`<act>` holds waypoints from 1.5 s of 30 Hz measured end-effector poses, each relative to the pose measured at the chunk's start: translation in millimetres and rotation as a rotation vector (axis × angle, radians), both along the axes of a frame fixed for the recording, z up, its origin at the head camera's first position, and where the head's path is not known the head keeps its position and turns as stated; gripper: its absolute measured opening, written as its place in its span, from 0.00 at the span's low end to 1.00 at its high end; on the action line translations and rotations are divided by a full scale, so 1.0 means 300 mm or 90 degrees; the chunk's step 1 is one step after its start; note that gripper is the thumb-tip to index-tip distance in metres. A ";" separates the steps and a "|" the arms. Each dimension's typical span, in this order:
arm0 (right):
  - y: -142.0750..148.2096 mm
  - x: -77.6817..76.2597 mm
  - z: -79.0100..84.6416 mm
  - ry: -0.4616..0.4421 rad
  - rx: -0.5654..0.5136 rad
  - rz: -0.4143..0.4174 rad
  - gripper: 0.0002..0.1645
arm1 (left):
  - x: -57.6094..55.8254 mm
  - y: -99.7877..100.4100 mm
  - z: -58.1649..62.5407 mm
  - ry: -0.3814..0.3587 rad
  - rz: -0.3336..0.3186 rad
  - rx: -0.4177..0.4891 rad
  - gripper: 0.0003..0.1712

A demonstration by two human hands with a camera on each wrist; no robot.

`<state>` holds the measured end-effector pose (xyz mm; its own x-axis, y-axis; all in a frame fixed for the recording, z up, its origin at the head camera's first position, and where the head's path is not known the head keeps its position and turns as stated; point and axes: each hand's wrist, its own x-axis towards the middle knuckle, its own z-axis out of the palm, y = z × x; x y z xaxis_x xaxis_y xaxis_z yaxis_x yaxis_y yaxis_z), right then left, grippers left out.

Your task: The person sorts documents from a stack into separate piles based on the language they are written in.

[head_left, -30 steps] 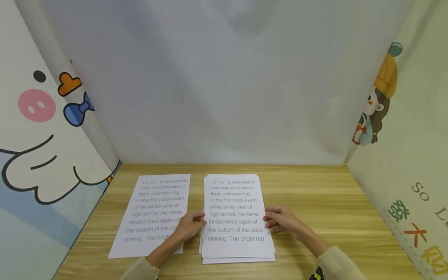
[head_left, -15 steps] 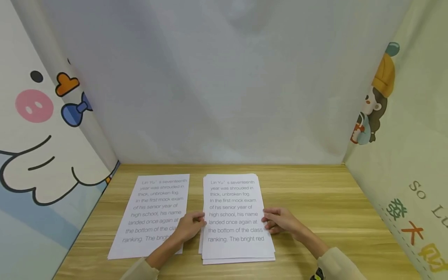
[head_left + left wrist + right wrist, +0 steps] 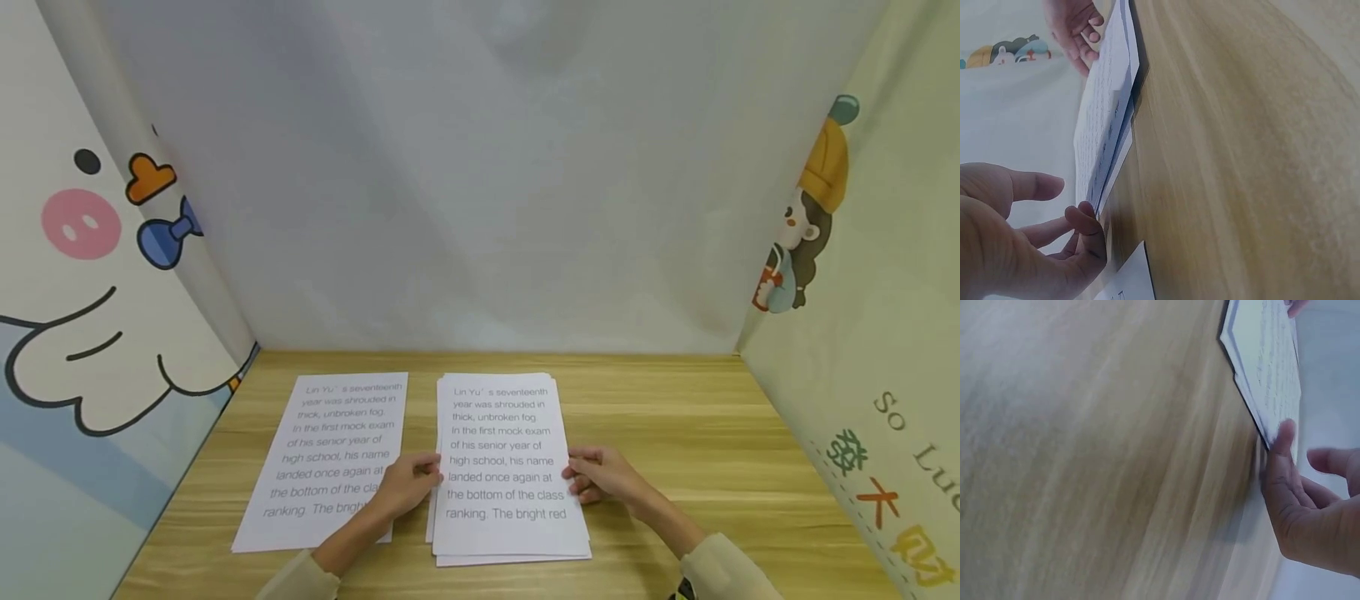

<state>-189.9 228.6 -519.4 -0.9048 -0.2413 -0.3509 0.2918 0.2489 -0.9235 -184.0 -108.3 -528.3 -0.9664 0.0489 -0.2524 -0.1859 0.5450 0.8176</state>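
Note:
A stack of printed paper sheets (image 3: 498, 467) lies in the middle of the wooden table, its lower sheets poking out unevenly at the left and front. My left hand (image 3: 407, 486) touches the stack's left edge with its fingertips. On the opposite long edge, the fingers of my right hand (image 3: 606, 477) rest against the paper. Both wrist views show bent fingers at the stack's edge and the thumb held apart, so neither hand pinches the sheets. Another printed sheet (image 3: 330, 450) lies slightly slanted to the left, partly covered by my left hand and forearm.
The wooden table (image 3: 697, 425) extends on both sides of the papers. A plain pale backdrop (image 3: 480, 208) rises behind it. Cartoon-printed panels stand at the left (image 3: 60, 333) and right (image 3: 885, 317).
The head view shifts slightly. Both hands stay at the stack's two long edges, and the papers show no clear movement.

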 end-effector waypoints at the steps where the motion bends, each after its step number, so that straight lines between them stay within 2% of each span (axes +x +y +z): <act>1: 0.000 -0.001 0.000 0.006 0.000 -0.008 0.32 | -0.001 -0.001 0.001 0.001 0.001 0.002 0.26; 5: -0.001 -0.006 0.003 0.042 0.004 -0.049 0.27 | -0.005 -0.007 0.003 0.004 0.008 0.046 0.23; 10: -0.004 -0.012 0.003 0.069 0.030 -0.090 0.24 | -0.015 -0.011 -0.001 -0.030 0.030 0.162 0.21; 15: -0.012 -0.008 -0.007 0.037 -0.024 -0.087 0.29 | -0.027 -0.012 -0.019 -0.059 0.053 0.219 0.27; 20: -0.008 0.006 -0.020 -0.008 -0.092 -0.045 0.36 | -0.031 -0.008 -0.035 -0.067 0.046 0.228 0.31; 31: -0.007 0.011 -0.027 -0.018 -0.108 0.015 0.37 | -0.033 -0.014 -0.023 -0.070 0.024 0.208 0.30; 39: -0.021 0.012 -0.026 -0.007 -0.096 -0.010 0.39 | -0.020 -0.021 -0.021 -0.058 0.039 0.200 0.30; 45: -0.031 0.015 -0.030 0.003 -0.093 -0.035 0.38 | -0.008 -0.028 -0.016 -0.032 0.058 0.227 0.29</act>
<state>-185.5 219.2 -528.2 -0.9196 -0.2390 -0.3118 0.2974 0.0951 -0.9500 -186.4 -116.7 -533.2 -0.9575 0.0564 -0.2829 -0.2660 0.2072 0.9415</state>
